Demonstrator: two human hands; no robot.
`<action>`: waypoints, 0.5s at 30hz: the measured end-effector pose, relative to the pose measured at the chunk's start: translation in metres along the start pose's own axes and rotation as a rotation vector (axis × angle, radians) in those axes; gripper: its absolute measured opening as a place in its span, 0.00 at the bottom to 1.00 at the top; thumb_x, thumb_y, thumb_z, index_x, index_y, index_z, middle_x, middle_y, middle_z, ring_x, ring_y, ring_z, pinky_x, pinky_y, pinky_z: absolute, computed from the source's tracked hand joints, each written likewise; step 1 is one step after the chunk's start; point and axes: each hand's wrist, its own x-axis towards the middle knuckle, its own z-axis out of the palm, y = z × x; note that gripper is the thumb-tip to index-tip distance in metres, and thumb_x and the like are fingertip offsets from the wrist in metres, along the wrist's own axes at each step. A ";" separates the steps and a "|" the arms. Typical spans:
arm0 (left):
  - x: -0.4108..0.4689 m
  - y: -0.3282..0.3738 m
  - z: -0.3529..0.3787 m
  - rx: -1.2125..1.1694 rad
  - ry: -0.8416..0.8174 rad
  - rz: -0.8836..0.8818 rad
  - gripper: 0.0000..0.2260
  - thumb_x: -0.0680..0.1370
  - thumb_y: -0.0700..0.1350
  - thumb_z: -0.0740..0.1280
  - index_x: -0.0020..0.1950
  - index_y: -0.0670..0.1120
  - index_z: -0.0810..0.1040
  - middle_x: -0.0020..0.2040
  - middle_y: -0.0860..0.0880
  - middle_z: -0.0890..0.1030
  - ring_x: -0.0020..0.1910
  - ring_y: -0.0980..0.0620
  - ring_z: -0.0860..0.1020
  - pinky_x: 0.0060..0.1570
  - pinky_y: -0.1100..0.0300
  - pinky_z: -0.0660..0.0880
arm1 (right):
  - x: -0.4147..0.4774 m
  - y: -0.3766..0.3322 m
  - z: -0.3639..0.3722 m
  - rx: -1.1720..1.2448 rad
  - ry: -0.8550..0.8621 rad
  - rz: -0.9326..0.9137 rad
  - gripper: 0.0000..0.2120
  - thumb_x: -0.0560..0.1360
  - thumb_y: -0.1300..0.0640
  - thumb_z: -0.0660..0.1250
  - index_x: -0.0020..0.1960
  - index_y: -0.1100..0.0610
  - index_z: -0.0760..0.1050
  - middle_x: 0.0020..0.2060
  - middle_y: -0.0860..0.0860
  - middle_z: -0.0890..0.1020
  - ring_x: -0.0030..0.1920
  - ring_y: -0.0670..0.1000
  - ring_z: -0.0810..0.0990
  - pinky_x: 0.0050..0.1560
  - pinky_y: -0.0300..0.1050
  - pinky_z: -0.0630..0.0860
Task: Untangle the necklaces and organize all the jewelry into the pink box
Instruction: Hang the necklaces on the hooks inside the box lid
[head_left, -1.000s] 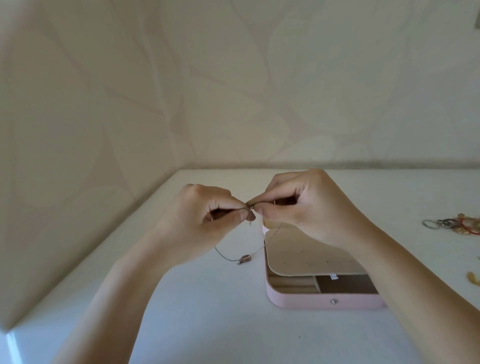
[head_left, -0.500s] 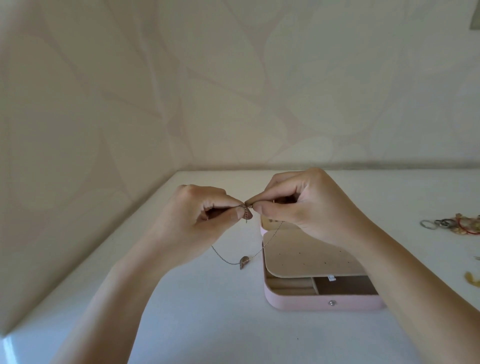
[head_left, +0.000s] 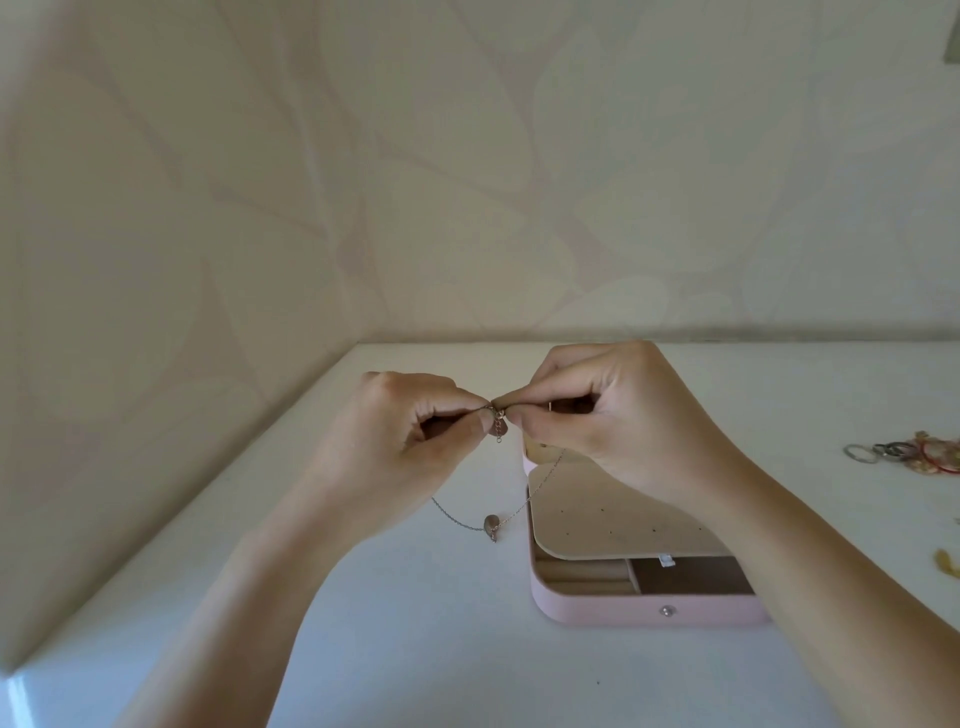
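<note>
With your left hand (head_left: 410, 441) and right hand (head_left: 613, 415) each pinching one end of the necklace (head_left: 457, 518) between thumb and forefinger, work the clasp (head_left: 500, 414) in small moves and let the loop hang free so it cannot knot. It is a fine silvery chain with a short extender and a small brownish pendant (head_left: 491, 524). It hangs above the table (head_left: 415, 649), just beside the left wall of the pink box (head_left: 623, 614).

The desk (head_left: 415, 654) lies bare along its front edge and toward the front left corner. A wall (head_left: 130, 364) closes the left edge, another the back edge. The pink box (head_left: 597, 614) fills the middle right; its beige flap (head_left: 623, 519) covers all but the front compartments. A necklace (head_left: 490, 523) hangs just left of the box, and loose jewelry (head_left: 906, 451) crowds the right edge.
</note>
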 end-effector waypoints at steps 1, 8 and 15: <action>0.000 0.000 0.001 0.012 0.006 0.006 0.07 0.73 0.46 0.67 0.38 0.54 0.84 0.26 0.51 0.71 0.24 0.55 0.63 0.24 0.67 0.57 | 0.000 0.000 0.000 -0.013 0.005 -0.010 0.07 0.71 0.63 0.72 0.43 0.53 0.86 0.33 0.49 0.80 0.29 0.47 0.73 0.30 0.31 0.65; 0.001 -0.002 0.002 0.109 0.028 0.126 0.06 0.74 0.47 0.65 0.43 0.54 0.82 0.28 0.52 0.72 0.25 0.55 0.65 0.24 0.65 0.59 | 0.000 0.000 -0.002 -0.071 0.015 -0.043 0.06 0.71 0.63 0.72 0.43 0.54 0.86 0.33 0.49 0.80 0.29 0.46 0.72 0.30 0.31 0.64; 0.002 0.000 0.000 0.208 0.006 0.241 0.09 0.76 0.42 0.65 0.39 0.52 0.81 0.28 0.57 0.66 0.26 0.57 0.65 0.27 0.70 0.58 | -0.001 -0.001 -0.006 -0.057 -0.012 0.031 0.06 0.70 0.58 0.72 0.41 0.47 0.85 0.34 0.47 0.80 0.28 0.41 0.72 0.30 0.33 0.65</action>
